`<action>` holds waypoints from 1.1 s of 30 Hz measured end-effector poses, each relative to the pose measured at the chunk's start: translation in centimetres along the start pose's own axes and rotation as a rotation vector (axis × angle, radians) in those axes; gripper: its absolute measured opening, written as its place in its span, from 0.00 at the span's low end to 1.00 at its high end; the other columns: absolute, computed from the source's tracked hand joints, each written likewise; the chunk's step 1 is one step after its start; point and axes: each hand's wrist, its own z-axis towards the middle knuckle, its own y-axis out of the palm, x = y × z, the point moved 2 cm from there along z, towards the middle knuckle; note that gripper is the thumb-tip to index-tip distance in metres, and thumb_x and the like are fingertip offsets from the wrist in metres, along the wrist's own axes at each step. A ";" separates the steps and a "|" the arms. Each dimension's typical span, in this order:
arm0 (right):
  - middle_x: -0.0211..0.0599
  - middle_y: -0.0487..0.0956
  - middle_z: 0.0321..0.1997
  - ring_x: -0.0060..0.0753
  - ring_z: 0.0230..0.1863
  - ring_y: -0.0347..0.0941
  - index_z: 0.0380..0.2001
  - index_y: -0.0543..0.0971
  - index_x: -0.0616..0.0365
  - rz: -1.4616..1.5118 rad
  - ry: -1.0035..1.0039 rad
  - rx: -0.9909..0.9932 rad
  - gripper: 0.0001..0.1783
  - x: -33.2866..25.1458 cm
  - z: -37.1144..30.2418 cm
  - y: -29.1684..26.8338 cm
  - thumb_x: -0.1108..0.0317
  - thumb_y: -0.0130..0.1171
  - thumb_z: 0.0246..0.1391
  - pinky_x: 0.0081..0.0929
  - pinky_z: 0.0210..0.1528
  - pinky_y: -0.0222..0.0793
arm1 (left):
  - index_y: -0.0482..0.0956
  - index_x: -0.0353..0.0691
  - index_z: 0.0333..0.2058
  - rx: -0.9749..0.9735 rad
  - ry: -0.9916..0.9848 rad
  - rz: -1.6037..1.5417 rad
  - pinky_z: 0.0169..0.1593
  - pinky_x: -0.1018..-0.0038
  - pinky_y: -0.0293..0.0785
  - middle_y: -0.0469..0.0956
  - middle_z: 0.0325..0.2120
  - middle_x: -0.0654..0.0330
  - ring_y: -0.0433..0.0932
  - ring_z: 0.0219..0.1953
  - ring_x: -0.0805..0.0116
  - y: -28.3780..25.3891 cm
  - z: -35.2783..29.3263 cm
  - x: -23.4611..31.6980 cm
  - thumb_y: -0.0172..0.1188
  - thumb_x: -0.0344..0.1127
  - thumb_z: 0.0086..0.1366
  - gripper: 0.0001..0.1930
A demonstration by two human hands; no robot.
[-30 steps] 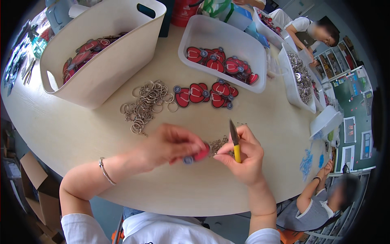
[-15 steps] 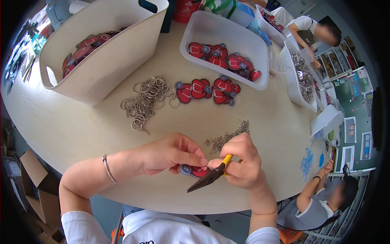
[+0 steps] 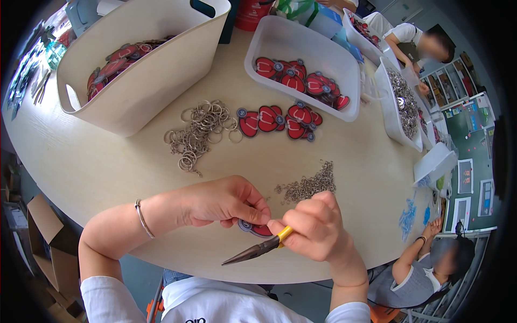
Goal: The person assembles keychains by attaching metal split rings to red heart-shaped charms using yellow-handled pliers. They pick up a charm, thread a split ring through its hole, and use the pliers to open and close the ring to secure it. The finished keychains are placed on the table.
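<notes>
My left hand (image 3: 237, 204) is closed on a flat red charm (image 3: 260, 230) with a round dark-blue end, pinching it between thumb and fingers over the table's near side. Curled around yellow-handled needle-nose pliers (image 3: 253, 252), my right hand (image 3: 319, 229) has its thumb and fingertip close to the left fingertips. Whatever small part lies between the two hands is too hidden to make out. The pliers' dark jaws point down and left, below the charm. Just beyond my right hand lies a heap of tiny metal rings (image 3: 311, 183).
Keyrings (image 3: 202, 132) with chains lie in a heap beside several red charms (image 3: 269, 119). Behind stand a tall cream bin (image 3: 145, 91) and a clear tub (image 3: 344, 64), both holding charms. A long tray (image 3: 398, 102) of metal parts is at right. Two people sit along the right side.
The pliers' jaws have swung left and lower, away from the charm's end. My right hand has dropped slightly and turned, its thumb and finger now near the left fingertips. The left hand keeps the charm.
</notes>
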 end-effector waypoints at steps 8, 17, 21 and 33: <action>0.33 0.67 0.35 0.23 0.27 0.64 0.29 0.82 0.62 0.450 0.705 0.173 0.10 1.0 -0.6 0.4 0.73 0.71 0.41 0.20 0.28 0.63 | 0.77 0.33 0.34 0.467 0.552 0.175 0.29 0.81 0.69 0.75 0.26 0.66 0.71 0.26 0.81 2.1 -1.4 1.4 0.58 0.28 0.64 0.04; 0.34 0.68 0.36 0.26 0.29 0.67 0.27 0.79 0.63 0.437 0.722 0.184 0.07 0.3 -0.2 0.4 0.73 0.68 0.46 0.23 0.30 0.65 | 0.77 0.34 0.34 0.610 0.792 0.525 0.27 0.80 0.72 0.76 0.28 0.61 0.76 0.26 0.74 3.1 -1.8 1.3 0.64 0.23 0.56 0.07; 0.36 0.68 0.36 0.28 0.30 0.68 0.27 0.78 0.64 0.456 0.748 0.198 0.07 0.9 0.0 -0.7 0.74 0.66 0.47 0.23 0.31 0.66 | 0.78 0.37 0.34 0.716 0.889 0.538 0.24 0.77 0.70 0.75 0.24 0.61 0.74 0.24 0.72 3.2 -1.4 0.9 0.68 0.23 0.51 0.11; 0.38 0.68 0.35 0.33 0.31 0.70 0.26 0.76 0.68 0.438 0.717 0.027 0.08 0.4 0.7 -1.0 0.77 0.66 0.44 0.26 0.30 0.69 | 0.80 0.39 0.26 0.790 1.060 0.957 0.22 0.73 0.67 0.72 0.22 0.63 0.71 0.22 0.67 3.3 -1.5 1.1 0.70 0.24 0.43 0.10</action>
